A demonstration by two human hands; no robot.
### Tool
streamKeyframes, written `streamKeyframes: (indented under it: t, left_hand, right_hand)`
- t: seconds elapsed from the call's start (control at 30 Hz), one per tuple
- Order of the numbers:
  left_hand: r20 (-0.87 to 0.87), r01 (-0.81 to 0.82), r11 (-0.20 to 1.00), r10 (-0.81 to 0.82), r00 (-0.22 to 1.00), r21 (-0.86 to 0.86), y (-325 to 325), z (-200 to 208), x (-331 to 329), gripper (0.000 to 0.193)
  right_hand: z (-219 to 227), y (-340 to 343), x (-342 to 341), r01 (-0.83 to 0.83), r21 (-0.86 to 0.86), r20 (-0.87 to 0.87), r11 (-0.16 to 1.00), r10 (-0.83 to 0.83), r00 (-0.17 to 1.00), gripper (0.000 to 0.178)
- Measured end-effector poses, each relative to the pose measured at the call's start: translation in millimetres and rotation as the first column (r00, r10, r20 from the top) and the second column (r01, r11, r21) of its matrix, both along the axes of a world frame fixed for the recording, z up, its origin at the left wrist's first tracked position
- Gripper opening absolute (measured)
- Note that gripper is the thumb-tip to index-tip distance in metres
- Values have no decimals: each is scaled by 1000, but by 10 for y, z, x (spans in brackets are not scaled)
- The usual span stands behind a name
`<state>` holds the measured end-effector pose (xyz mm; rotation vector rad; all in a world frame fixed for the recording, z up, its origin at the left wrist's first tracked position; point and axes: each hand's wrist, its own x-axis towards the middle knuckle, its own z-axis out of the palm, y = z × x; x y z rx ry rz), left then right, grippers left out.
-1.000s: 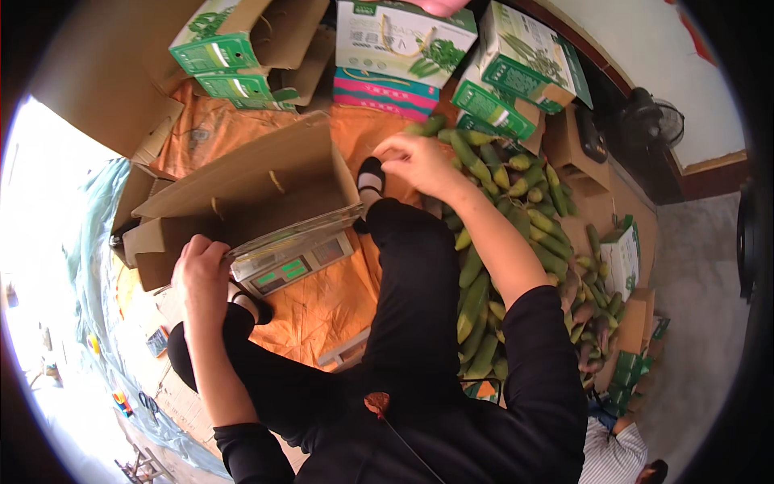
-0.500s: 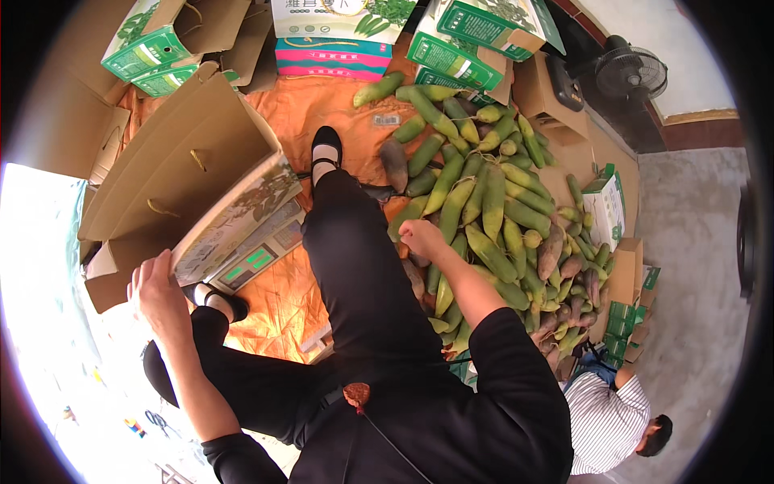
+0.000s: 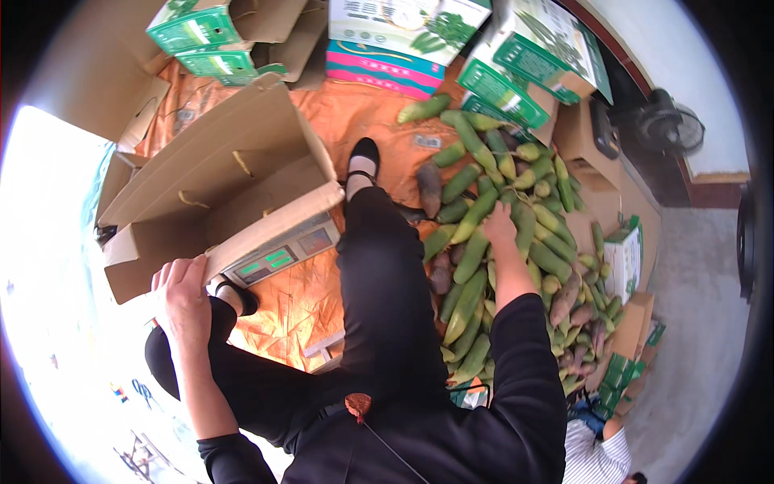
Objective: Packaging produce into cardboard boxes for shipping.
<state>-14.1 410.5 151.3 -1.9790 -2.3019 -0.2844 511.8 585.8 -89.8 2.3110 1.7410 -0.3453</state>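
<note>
A brown cardboard box (image 3: 242, 218) with rope handles stands open at the left, a printed panel on its near right side. My left hand (image 3: 181, 294) is closed on the near corner of that panel, fingers over its top edge. To the right lies a large heap of long green radishes (image 3: 472, 302), some with darker, purplish-brown skins. My right hand (image 3: 501, 224) is down among them in the upper middle of the heap, its fingers bent around a green radish, which it partly hides.
An orange sheet (image 3: 310, 298) covers the floor under my feet. Printed green-and-white cartons (image 3: 516, 81) and a pink-and-blue box (image 3: 385, 68) line the far side. A black fan (image 3: 671, 125) stands far right. Another person in a striped shirt (image 3: 595, 452) is at lower right.
My right hand has moved right and farther into the heap, from above its left edge. My left hand still grips the box, which is tilted differently. The view has shifted.
</note>
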Motion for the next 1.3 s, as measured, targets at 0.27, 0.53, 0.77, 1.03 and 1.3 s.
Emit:
streamKeyframes:
  t: [0.27, 0.53, 0.77, 1.03, 1.3]
  left_hand:
    - [27, -3, 1000, 3, 1000, 23, 4, 2, 1, 27]
    - [16, 24, 999, -25, 1000, 38, 39, 27, -24, 25]
    - [-6, 49, 997, -49, 999, 54, 12, 19, -52, 22]
    - [-35, 72, 996, -70, 997, 59, 15, -4, -109, 18]
    - [-42, 52, 998, -50, 998, 43, -24, 15, -132, 14]
  right_hand:
    - [-124, 159, 146, 117, -245, 138, 962, -84, 987, 49]
    - [172, -70, -227, 44, 127, -377, 991, 7, 926, 20]
    - [292, -450, -222, 468, 30, -938, 883, -137, 319, 6]
    - [1331, -582, -591, 361, 221, -948, 906, 113, 298, 4]
    - [3373, -206, -1795, 122, 604, -779, 787, 616, -117, 9]
